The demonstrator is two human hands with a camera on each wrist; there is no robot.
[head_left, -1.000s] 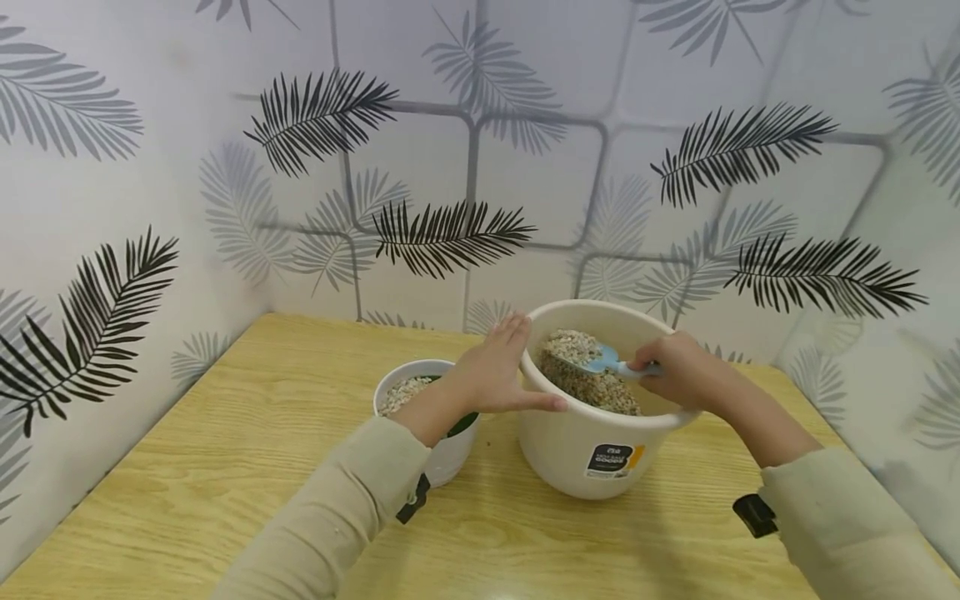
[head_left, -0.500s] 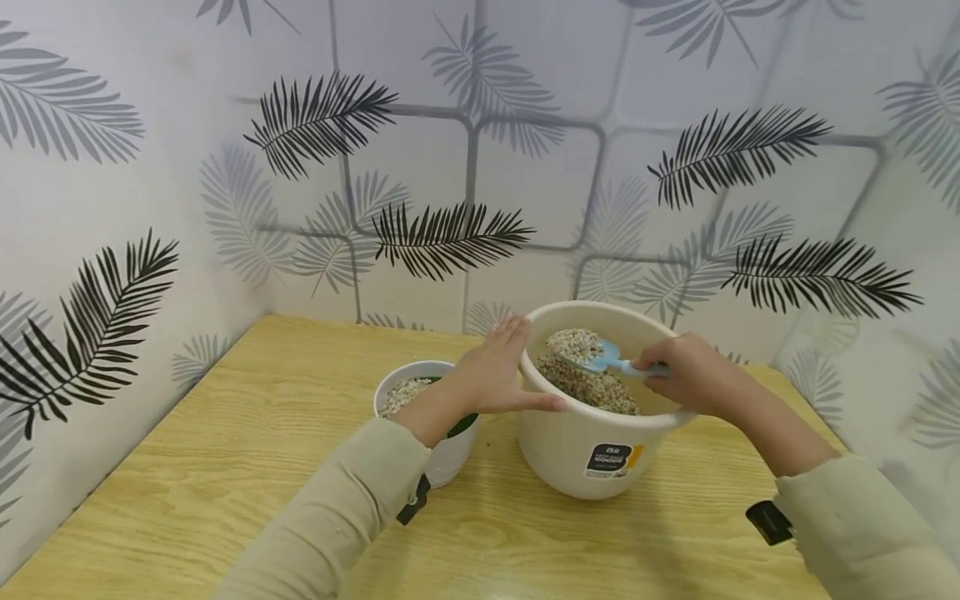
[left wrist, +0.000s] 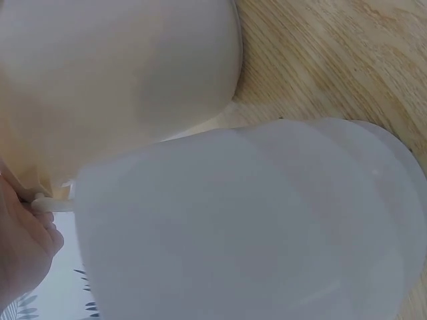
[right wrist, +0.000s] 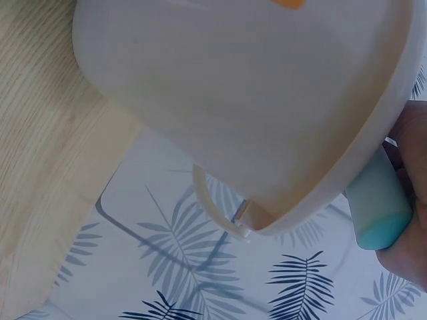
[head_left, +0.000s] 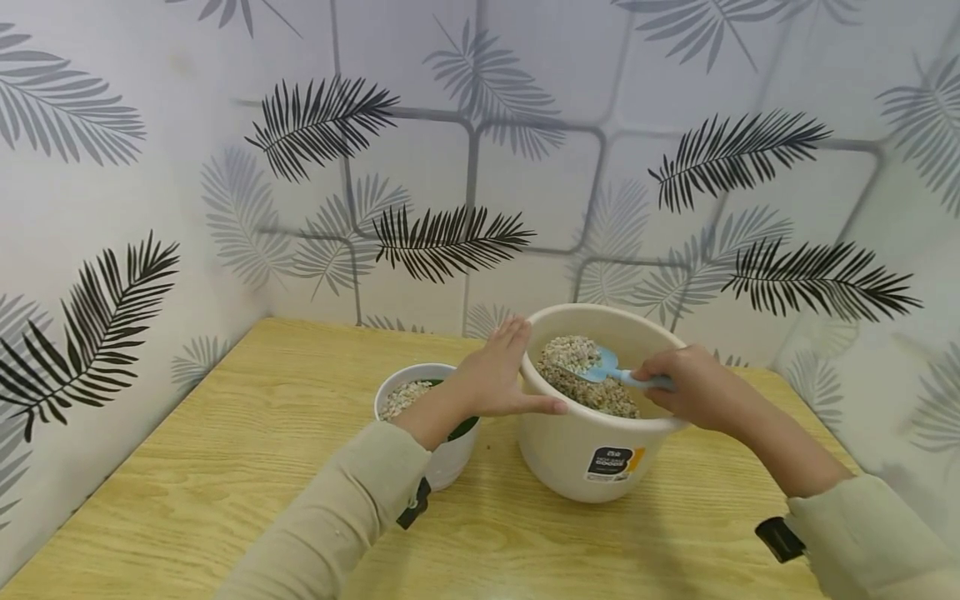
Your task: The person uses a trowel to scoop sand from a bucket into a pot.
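A cream bucket (head_left: pixel 577 454) with a dark label stands on the table, with tan and whitish gravel-like grains (head_left: pixel 607 397) inside. My left hand (head_left: pixel 491 375) holds its left rim, the thumb lying along the outside; the left wrist view shows curled fingers (left wrist: pixel 27 240) beside the bucket's handle end. Inside the bucket is a light-blue scoop (head_left: pixel 609 367), its blade heaped with pale grains. My right hand (head_left: pixel 693 387) grips the scoop's handle at the right rim. A white pot (head_left: pixel 446 462), partly hidden by my left forearm, has similar pale grains and something dark green in it.
The wooden table (head_left: pixel 247 450) meets a wall (head_left: pixel 525 167) with a leaf pattern at the back. Behind my left forearm the white pot stands close to the bucket. A bail handle (right wrist: pixel 212 207) hangs at the bucket's side.
My right hand has shifted a little to the right and down with the scoop, whose blade stays over the grains. My left hand keeps its place on the rim.
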